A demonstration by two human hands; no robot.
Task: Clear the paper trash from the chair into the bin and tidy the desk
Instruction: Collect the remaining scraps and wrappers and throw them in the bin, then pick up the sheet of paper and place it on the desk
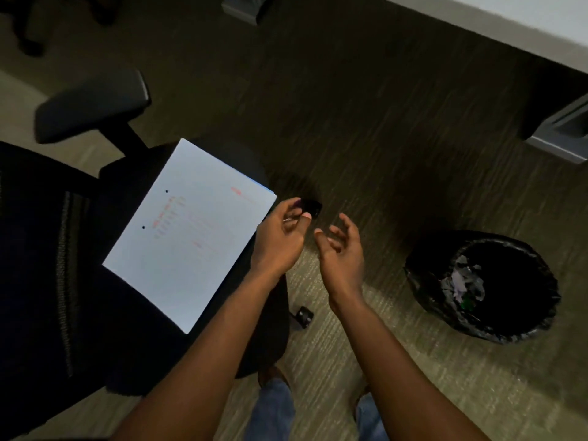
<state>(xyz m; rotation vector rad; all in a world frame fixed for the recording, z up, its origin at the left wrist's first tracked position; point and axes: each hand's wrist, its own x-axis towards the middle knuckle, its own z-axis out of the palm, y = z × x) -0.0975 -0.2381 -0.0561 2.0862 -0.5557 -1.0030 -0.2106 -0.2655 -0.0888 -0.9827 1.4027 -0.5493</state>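
A white sheet of paper [191,237] with faint red print and two punch holes lies flat on the black office chair's seat [105,313]. My left hand [280,240] hovers just off the sheet's right corner with its fingers curled. A thin pale sliver shows between the thumb and fingers, but I cannot tell whether the hand pinches anything. My right hand [342,249] floats beside it over the carpet, palm up, fingers loosely curled and holding nothing. To the right stands the bin [423,275], lined with a black bag, with crumpled paper [464,281] inside.
The chair's armrest [92,106] juts out at upper left. Two of its casters [311,206] [304,316] show near my hands. The white desk edge [509,27] runs across the top right with a grey leg foot [563,138]. Striped carpet covers the floor.
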